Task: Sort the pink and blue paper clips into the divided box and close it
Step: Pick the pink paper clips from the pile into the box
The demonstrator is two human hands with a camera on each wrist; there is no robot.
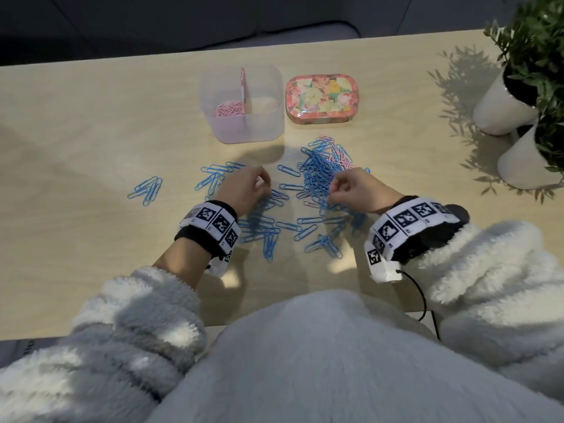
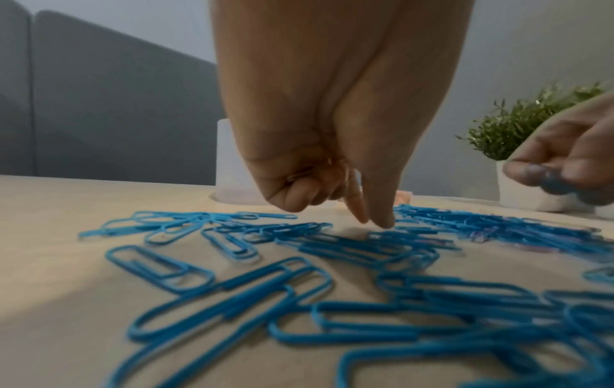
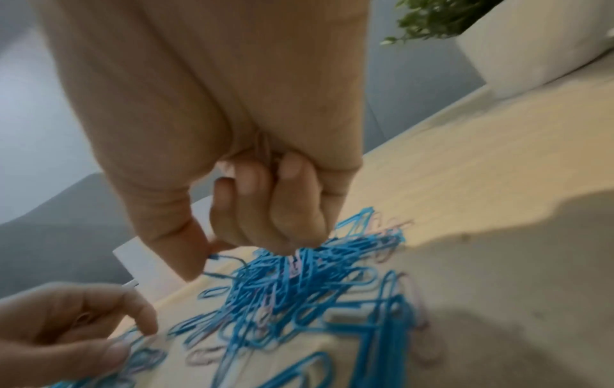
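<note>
The clear divided box (image 1: 244, 129) stands open at the table's back, with pink clips (image 1: 229, 109) in its left compartment; the right one looks bare. Its floral lid (image 1: 320, 97) lies to the right. A tangled pile of blue and pink paper clips (image 1: 323, 172) lies in front, and loose blue clips (image 2: 232, 288) spread toward me. My left hand (image 2: 375, 220) points thumb and forefinger down at the blue clips, with what looks like pink clips (image 2: 299, 173) in its curled fingers. My right hand (image 3: 212, 252), just above the pile, pinches blue clips (image 2: 558, 183).
Two white pots with green plants (image 1: 518, 96) stand at the right back corner of the wooden table (image 1: 91, 132). A small group of blue clips (image 1: 148, 190) lies apart on the left. A grey sofa is behind the table.
</note>
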